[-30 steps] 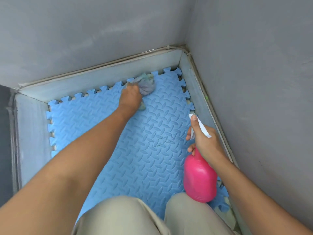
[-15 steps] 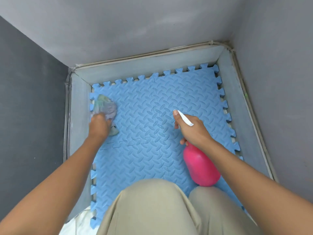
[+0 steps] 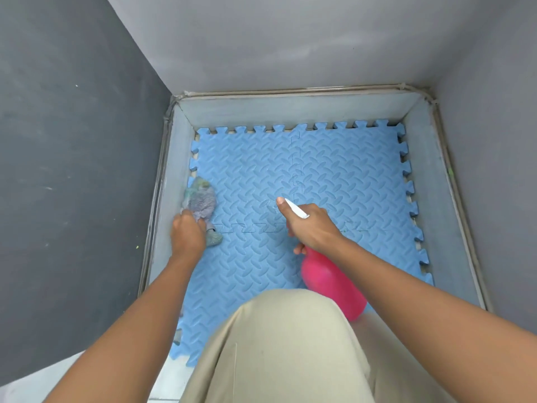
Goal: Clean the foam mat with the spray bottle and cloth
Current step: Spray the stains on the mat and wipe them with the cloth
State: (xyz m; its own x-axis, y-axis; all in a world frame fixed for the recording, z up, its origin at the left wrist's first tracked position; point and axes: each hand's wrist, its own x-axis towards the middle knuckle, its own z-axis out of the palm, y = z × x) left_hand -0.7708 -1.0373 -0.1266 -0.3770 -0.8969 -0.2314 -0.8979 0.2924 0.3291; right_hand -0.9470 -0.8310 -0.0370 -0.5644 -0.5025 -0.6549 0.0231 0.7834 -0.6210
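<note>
A blue foam mat (image 3: 334, 170) of interlocking tiles covers the floor of a walled corner. My left hand (image 3: 187, 235) grips a crumpled grey-green cloth (image 3: 200, 200) pressed on the mat's left edge. My right hand (image 3: 311, 225) holds a pink spray bottle (image 3: 331, 283) by its neck above the mat's middle, with the white nozzle (image 3: 296, 209) pointing away from me and my index finger lying along it. My knees in beige trousers hide the mat's near part.
Grey skirting (image 3: 290, 110) and grey walls close in the mat at the far, left and right sides. A dark wall (image 3: 72, 170) stands at the left. White floor tile (image 3: 35, 382) shows at the bottom left.
My left hand has carried the cloth from the mat's far right corner across to its left edge. My right hand with the bottle has come from the right side toward the middle.
</note>
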